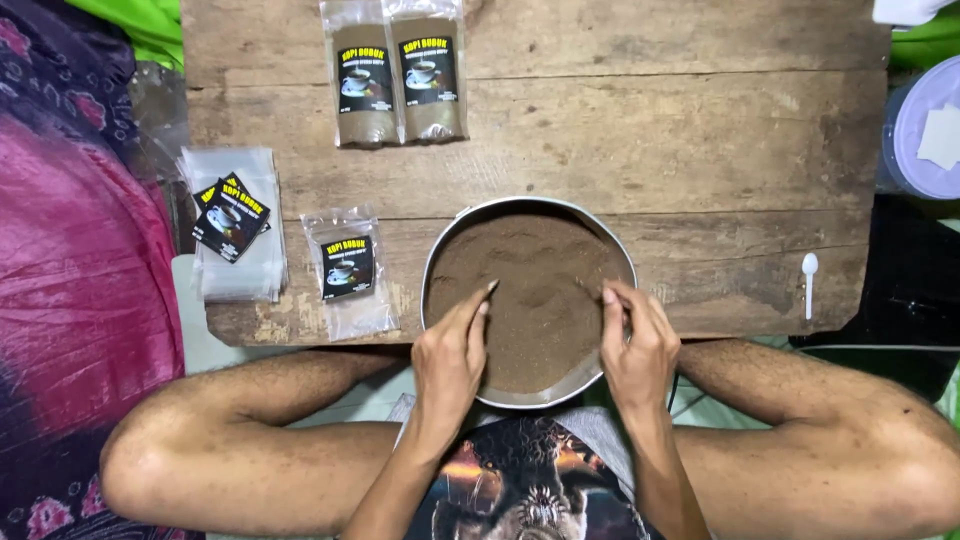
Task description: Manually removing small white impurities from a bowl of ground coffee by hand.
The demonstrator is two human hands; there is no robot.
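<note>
Head view: I see my left hand [450, 360] and right hand [638, 345], each grip loosely pinched, grasping nothing, fingertips working brown powder [530, 300] inside the metal bowl [440, 250] on the wooden surface [700, 150].

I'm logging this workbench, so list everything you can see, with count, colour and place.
metal bowl: one, silver, table's near edge, full of brown powder
filled packets: two, clear with brown powder, far side
flat packet: one, clear, black label, left of bowl
empty packet stack: one, clear, left edge
small spoon: one, white, right edge
lidded tub: one, pale purple, far right
wooden table: one, brown
left hand: fingertips in powder
right hand: fingertips in powder
</note>
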